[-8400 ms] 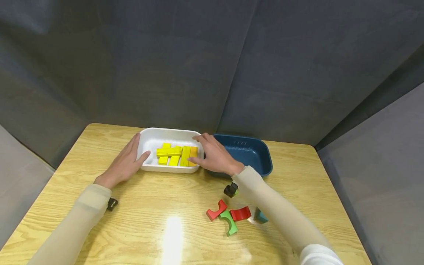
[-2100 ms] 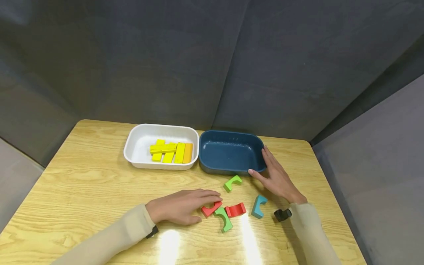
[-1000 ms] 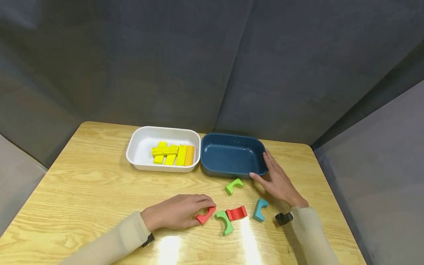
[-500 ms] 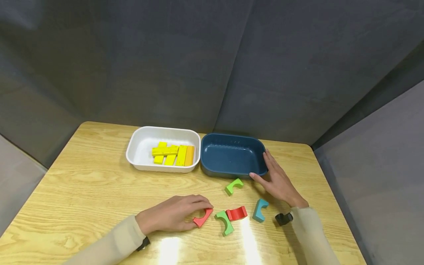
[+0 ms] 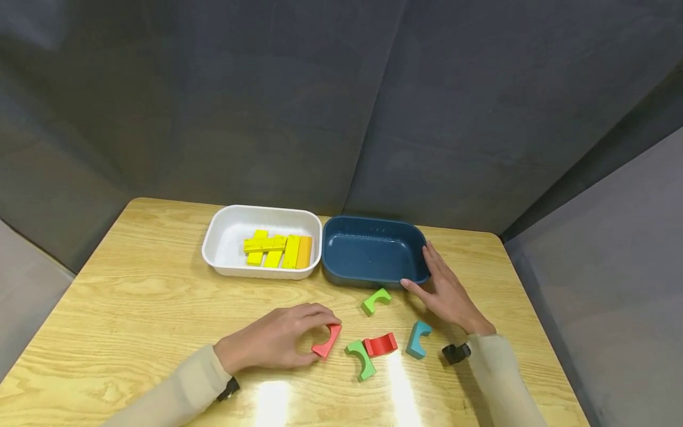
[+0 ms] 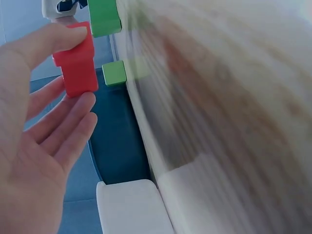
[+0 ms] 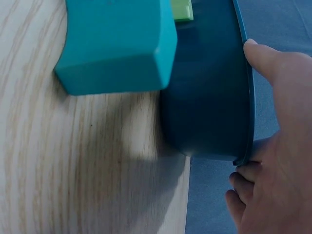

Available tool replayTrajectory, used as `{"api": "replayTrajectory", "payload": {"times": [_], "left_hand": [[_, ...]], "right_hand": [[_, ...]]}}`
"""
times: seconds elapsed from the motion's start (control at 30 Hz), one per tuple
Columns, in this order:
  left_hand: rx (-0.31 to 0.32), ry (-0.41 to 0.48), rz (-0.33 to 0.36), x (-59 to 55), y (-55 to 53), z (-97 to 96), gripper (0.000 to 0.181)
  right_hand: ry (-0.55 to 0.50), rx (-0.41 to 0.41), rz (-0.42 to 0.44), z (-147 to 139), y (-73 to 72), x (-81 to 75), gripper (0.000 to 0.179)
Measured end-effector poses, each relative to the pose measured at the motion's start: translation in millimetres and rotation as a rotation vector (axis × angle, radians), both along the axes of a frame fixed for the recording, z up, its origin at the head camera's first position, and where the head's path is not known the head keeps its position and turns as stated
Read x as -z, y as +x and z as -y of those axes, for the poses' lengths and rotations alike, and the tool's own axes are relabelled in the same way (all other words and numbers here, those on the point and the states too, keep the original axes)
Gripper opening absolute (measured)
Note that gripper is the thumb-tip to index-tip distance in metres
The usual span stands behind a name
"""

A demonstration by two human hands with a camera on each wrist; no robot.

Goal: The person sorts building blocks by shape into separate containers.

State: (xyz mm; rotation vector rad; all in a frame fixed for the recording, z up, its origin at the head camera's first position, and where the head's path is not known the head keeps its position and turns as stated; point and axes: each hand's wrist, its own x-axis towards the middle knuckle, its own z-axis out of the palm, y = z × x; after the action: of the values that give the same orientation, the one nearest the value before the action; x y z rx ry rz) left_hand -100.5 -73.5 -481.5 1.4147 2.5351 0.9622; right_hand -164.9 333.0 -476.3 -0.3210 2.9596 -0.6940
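Observation:
My left hand (image 5: 274,338) pinches a red arch block (image 5: 328,341) between thumb and fingertips, left of the other loose blocks. In the left wrist view the thumb presses one end of this block (image 6: 80,61) and fingertips support the other. My right hand (image 5: 450,296) rests at the right end of the dark blue bin (image 5: 373,280), thumb at the front rim and fingers straight along the side. Around the hands lie a second red arch block (image 5: 381,344), a green arch block (image 5: 363,363), a lighter green one (image 5: 376,302) and a teal one (image 5: 417,340).
A white bin (image 5: 226,270) holding several yellow blocks (image 5: 265,244) and an orange-yellow one (image 5: 303,252) stands against the blue bin's left side. Both bins sit near the far edge of the wooden table (image 5: 133,308), before a dark grey curtain (image 5: 267,101).
Earlier both hands were at the white bin; the right then moved to the blue bin. My left hand has taken the red arch block, drawn it left from the green one and turned it.

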Motion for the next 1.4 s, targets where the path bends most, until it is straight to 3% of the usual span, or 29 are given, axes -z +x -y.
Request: {"api": "replayTrajectory", "payload": {"times": [0.37,0.77,1.17,1.4], "left_hand": [[-0.102,0.034,-0.038,-1.7,-10.7,-2.3,0.067],[-0.148,0.111,-0.113,-5.3,-20.8,-9.8,0.068],[-0.158,0.155,-0.209,-22.5,-36.7,-23.8,0.069],[-0.186,0.127,-0.213,-34.4,-49.6,-32.1,0.07]], "right_hand": [[-0.002,0.006,-0.001,0,0.1,0.6,0.107],[-0.002,0.005,-0.006,1,-0.1,1.6,0.106],[-0.003,-0.003,-0.01,1,0.3,0.9,0.106],[0.003,0.001,-0.007,1,0.3,1.3,0.106]]}}
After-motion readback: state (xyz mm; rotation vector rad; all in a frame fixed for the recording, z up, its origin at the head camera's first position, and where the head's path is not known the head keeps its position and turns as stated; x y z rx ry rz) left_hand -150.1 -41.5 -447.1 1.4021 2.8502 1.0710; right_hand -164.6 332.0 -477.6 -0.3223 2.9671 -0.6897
